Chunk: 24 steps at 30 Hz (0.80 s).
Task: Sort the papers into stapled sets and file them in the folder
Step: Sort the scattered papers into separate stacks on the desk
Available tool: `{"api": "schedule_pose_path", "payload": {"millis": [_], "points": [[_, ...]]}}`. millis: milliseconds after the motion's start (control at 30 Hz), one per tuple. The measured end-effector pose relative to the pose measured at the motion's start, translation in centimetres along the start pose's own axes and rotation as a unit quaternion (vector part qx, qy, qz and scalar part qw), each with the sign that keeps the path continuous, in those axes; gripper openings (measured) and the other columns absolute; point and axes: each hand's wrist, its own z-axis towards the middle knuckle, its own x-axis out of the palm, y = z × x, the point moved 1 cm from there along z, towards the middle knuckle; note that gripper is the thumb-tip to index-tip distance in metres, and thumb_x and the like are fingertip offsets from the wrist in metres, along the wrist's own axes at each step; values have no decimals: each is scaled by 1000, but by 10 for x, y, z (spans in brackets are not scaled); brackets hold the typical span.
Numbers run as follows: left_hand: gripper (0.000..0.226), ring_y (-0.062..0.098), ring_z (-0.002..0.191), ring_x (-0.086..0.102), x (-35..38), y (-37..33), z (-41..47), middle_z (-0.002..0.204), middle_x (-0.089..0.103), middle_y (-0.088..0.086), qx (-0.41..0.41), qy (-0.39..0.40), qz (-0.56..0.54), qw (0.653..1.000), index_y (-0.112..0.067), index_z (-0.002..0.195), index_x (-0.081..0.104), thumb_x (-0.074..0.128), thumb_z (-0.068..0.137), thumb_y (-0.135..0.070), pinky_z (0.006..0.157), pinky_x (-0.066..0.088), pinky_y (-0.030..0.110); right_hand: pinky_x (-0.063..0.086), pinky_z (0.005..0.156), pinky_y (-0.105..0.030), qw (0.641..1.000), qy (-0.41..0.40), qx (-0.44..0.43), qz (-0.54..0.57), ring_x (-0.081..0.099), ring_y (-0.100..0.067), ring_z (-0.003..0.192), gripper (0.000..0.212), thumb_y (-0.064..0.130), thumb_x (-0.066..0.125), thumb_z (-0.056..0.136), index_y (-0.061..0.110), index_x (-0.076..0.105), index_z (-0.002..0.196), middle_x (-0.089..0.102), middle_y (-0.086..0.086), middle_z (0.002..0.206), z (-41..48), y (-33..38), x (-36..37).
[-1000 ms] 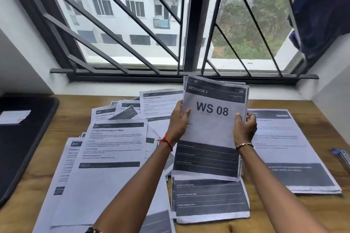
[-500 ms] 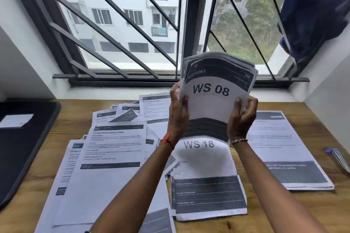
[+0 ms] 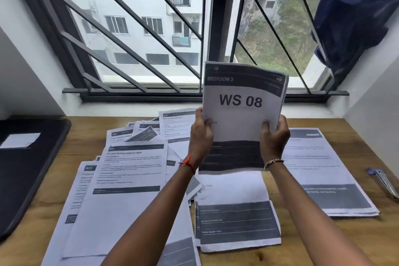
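I hold a set of sheets with "WS 08" on top [image 3: 241, 101] upright above the wooden desk [image 3: 336, 244]. My left hand [image 3: 200, 134] grips its left edge and my right hand [image 3: 274, 138] grips its right edge. Under it lies another small stack with a dark lined block [image 3: 237, 224]. Loose printed sheets [image 3: 129, 170] spread in overlapping layers to the left. A neat pile [image 3: 319, 170] lies to the right. A black folder [image 3: 23, 170] with a white label lies at the desk's left edge. A stapler [image 3: 384, 181] with a blue end rests at the far right.
A barred window [image 3: 151, 39] and its sill run along the back of the desk. White walls close in on both sides. A dark blue cloth [image 3: 354, 11] hangs at the upper right.
The WS 08 set rose from the desk and tilted toward the window, then straightened upright; the stack beneath it came into view.
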Motion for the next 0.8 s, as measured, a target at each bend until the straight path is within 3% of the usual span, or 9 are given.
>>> {"api": "schedule_pose_path", "payload": {"millis": [67, 133, 233, 333, 400, 533, 633, 800], "points": [[33, 22, 94, 59, 4, -2, -2, 115, 53, 6, -28, 14, 22, 999, -5, 130, 31, 37, 98, -3, 74, 53, 23, 47, 60, -23, 1000, -12, 15, -22, 57, -25, 78, 17, 1, 54, 80, -2, 57, 97, 65, -20, 94, 4, -4, -7], [35, 29, 99, 58, 11, 5, -12, 117, 56, 15, -85, 41, 56, 994, -3, 130, 33, 39, 95, -1, 74, 47, 26, 47, 63, -33, 997, -14, 44, -63, 61, -33, 82, 23, 0, 55, 76, 0, 59, 99, 67, -20, 95, 3, -15, -16], [38, 34, 109, 53, 23, 31, -44, 122, 55, 19, -174, 114, 85, 974, -1, 127, 38, 41, 89, 2, 78, 38, 25, 44, 66, -33, 986, 20, 86, -143, 62, -38, 86, 26, 5, 54, 76, 3, 62, 100, 68, -23, 95, -11, -35, -30], [27, 36, 111, 50, 29, 55, -74, 119, 55, 22, -198, 168, 159, 952, -1, 113, 47, 43, 87, 1, 80, 35, 29, 48, 72, -38, 973, 60, 126, -186, 62, -41, 88, 45, 22, 43, 64, 5, 64, 100, 68, -23, 95, -31, -58, -48], [29, 36, 115, 45, 27, 66, -84, 123, 49, 20, -202, 201, 251, 925, -3, 115, 48, 45, 87, -3, 90, 33, 32, 49, 75, -40, 964, 79, 155, -198, 62, -41, 90, 51, 24, 41, 60, 4, 65, 101, 68, -23, 98, -40, -71, -58], [50, 34, 134, 25, 19, 77, -87, 139, 36, 14, -205, 151, 360, 898, -7, 135, 37, 50, 88, -15, 114, 13, 41, 48, 75, -40, 953, 98, 190, -216, 61, -41, 89, 37, 22, 50, 68, 3, 66, 95, 68, -23, 95, -49, -86, -70], [57, 31, 134, 21, 14, 79, -84, 145, 26, 11, -223, 131, 361, 896, -6, 140, 26, 51, 92, -24, 108, 22, 40, 47, 74, -38, 950, 96, 215, -203, 61, -40, 88, 19, 5, 58, 76, 0, 66, 92, 68, -24, 95, -54, -93, -72], [66, 32, 136, 18, 13, 85, -79, 148, 26, 10, -213, 115, 309, 920, -7, 145, 15, 51, 93, -25, 109, 20, 43, 44, 72, -31, 954, 101, 227, -168, 61, -34, 87, 18, 1, 55, 78, 0, 65, 93, 69, -20, 97, -62, -99, -68]]}}
